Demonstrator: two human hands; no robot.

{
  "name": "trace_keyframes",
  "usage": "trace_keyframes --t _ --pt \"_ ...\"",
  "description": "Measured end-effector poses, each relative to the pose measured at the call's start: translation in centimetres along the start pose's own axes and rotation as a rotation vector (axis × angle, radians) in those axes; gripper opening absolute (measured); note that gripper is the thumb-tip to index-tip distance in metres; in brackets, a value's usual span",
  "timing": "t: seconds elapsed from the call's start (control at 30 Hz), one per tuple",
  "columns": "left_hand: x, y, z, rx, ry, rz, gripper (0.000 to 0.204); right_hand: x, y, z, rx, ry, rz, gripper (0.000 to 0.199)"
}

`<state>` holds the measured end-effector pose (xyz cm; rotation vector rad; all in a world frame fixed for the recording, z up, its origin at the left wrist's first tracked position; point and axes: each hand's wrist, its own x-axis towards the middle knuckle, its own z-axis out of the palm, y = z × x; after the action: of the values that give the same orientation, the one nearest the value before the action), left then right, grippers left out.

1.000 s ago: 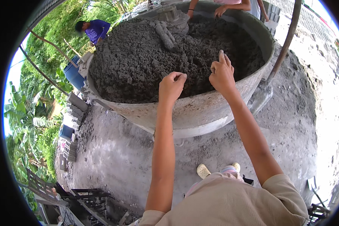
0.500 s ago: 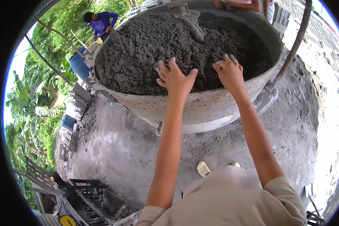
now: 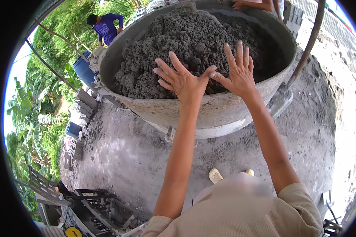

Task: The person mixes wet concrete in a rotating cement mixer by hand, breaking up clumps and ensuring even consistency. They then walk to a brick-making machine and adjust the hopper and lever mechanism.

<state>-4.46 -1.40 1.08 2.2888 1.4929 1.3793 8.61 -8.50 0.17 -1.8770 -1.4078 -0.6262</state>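
Note:
A large round mixing drum point(image 3: 209, 116) stands in front of me, its rim smeared with grey cement. Dark, crumbly concrete mix point(image 3: 158, 43) is heaped inside it, highest toward the left and middle. My left hand point(image 3: 186, 83) hovers over the near rim with its fingers spread and nothing in it. Beside it, my right hand point(image 3: 239, 79) is also spread, palm down and holding nothing. The two thumbs meet or overlap above the near edge of the mix. Whether any finger touches the mix, I cannot tell.
A slanting pole point(image 3: 310, 43) rises at the drum's right. A person in purple point(image 3: 106, 28) stands beyond a blue barrel point(image 3: 84, 69) at the far left. Another person's arm point(image 3: 257, 4) rests on the far rim. Hollow blocks point(image 3: 83, 108) line the left; dark metal racks point(image 3: 95, 205) stand lower left.
My fingers have straightened and spread, and my right hand has moved left so the thumbs meet. The mix has shifted in the drum, and the paddle seen in it earlier is now hidden.

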Motion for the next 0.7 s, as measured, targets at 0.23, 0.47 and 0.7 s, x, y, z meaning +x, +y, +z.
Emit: trace_keyframes --t 0.23,0.47,0.7 --pt "0.30 0.56 -0.22 -0.009 -0.163 -0.045 0.123 0.00 0.33 0.06 -0.039 -0.093 0.004 0.095" --pt "0.29 0.87 -0.04 0.060 -0.284 -0.029 0.114 -0.04 0.54 0.42 -0.104 -0.126 -0.005 0.097" --pt "0.26 0.65 -0.33 0.020 -0.282 -0.036 0.108 0.14 0.47 0.76 -0.078 -0.219 0.003 0.096"
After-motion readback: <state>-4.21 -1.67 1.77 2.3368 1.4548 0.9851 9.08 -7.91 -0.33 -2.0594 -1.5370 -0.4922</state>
